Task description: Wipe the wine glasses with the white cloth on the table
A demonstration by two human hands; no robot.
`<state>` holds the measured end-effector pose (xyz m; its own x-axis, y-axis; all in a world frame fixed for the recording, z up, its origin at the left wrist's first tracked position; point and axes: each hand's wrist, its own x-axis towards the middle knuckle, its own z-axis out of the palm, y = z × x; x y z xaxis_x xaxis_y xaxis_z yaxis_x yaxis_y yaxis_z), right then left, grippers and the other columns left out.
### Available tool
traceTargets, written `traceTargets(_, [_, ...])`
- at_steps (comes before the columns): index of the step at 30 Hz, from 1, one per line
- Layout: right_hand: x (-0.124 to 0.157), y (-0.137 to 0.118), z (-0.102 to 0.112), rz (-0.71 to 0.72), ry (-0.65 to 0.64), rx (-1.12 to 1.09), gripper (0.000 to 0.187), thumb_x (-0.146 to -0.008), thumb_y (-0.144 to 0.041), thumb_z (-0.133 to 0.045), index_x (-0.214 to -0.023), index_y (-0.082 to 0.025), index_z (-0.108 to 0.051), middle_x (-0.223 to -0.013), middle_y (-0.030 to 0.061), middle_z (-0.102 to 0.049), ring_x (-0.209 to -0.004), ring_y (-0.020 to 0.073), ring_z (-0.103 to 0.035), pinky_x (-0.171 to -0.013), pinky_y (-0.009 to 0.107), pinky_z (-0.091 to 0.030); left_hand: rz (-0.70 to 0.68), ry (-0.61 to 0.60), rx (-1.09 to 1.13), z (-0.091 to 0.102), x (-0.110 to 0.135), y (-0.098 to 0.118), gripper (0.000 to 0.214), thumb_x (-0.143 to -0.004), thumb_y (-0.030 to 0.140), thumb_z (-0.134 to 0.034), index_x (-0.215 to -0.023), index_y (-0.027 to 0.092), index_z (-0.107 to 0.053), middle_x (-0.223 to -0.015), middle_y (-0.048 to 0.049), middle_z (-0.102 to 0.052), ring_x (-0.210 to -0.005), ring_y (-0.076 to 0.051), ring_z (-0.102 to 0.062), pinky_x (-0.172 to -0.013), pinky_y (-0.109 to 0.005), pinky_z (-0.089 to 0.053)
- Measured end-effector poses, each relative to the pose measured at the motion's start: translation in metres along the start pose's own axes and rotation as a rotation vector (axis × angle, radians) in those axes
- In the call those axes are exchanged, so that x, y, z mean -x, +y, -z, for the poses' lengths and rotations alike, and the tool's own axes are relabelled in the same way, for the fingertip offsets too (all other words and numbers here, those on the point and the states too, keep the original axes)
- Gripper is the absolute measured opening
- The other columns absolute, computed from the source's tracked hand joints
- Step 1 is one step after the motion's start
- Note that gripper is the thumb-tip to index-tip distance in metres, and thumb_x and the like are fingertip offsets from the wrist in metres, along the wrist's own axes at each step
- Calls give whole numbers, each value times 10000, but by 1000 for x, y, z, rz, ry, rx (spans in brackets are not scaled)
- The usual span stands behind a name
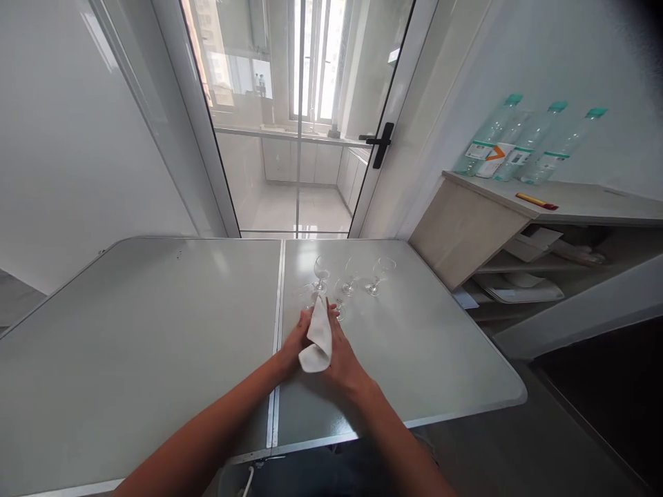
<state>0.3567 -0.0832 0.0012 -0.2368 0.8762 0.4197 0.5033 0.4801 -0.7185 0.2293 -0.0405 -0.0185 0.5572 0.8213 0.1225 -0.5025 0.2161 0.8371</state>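
Observation:
A folded white cloth (320,330) sits between my two hands above the table, its loose end hanging toward me. My left hand (295,343) is closed on the cloth's left side. From the right, my right hand (344,355) presses against it, its fingers curled and partly hidden. Just beyond my fingers a faint clear rim shows, and I cannot tell whether that glass is in my hands or on the table. Several clear stemmed glasses stand close by: one glass (321,275) straight ahead, another glass (349,283) right of it, and a third glass (380,275) farther right.
The pale table (207,331) has a metal seam running through it. At the right, a wooden shelf unit (481,214) bears several clear plastic bottles (528,148) and a yellow-red stick-like item (536,201). Beyond the table is a glass door (269,166) with a black handle (382,145).

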Motion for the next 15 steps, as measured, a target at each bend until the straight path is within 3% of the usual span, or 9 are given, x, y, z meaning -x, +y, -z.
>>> traceTargets(2, [4, -1, 0, -32, 84, -23, 693, -918, -300, -528, -1561, -178, -299, -1551, 165, -436, -1471, 331, -359, -1192, 554, -313, 34, -27, 89, -4, 1, 0, 780, -956, 742, -259, -1442, 200, -539, -1373, -158, -627, -1362, -325, -505, -1149, -472, -372])
traceTargets(5, [10, -9, -7, -128, 287, 64, 501, -926, -225, -483, -1424, -177, -457, -1326, 178, -603, -1282, 330, -544, -1049, 532, -451, 15, -69, 59, -11, 4, 1, 832, -916, 776, -277, -1472, 204, -516, -1460, -158, -563, -1419, -314, -438, -1212, -472, -282])
traceTargets(10, [19, -30, -15, -285, 469, 174, 361, -880, -279, -586, -1229, -190, -560, -1046, 142, -658, -988, 318, -609, -829, 455, -517, -61, -111, -107, -18, 10, 9, 822, -886, 762, -416, -1520, 239, -451, -1620, -136, -355, -1428, -333, -410, -1210, -472, -280])
traceTargets(12, [19, -34, -11, -378, 457, 83, 421, -844, -298, -626, -1240, -176, -552, -1008, 133, -668, -938, 308, -611, -798, 430, -514, -68, -108, -125, -18, 9, 11, 806, -875, 730, -511, -1502, 225, -469, -1589, -152, -400, -1391, -335, -449, -1181, -466, -320])
traceTargets(15, [15, -34, 3, -495, 298, -296, 395, -801, -277, -666, -1176, -184, -586, -963, 84, -689, -874, 251, -625, -773, 357, -508, -76, 7, -40, -14, 4, 15, 676, -904, 667, -555, -1378, 185, -578, -1406, -170, -589, -1262, -307, -556, -1076, -427, -420])
